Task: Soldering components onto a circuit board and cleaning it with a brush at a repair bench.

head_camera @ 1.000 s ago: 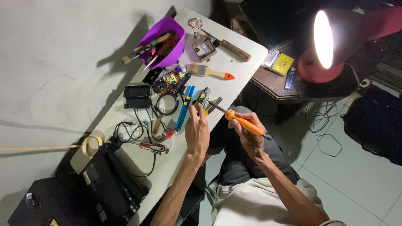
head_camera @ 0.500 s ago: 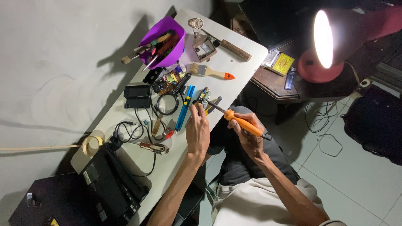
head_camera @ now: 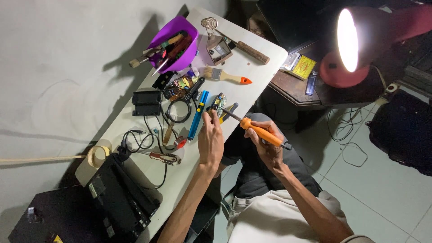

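Head view: right hand is gripping an orange soldering iron, fingers wrapped; left hand fingers are pinching a small circuit board on the worktop.

I count one orange-handled soldering iron, one purple plastic bowl, one wooden-handled paintbrush, one red desk lamp, two hands.

My right hand gripped an orange soldering iron, tip toward the small circuit board my left hand steadied.
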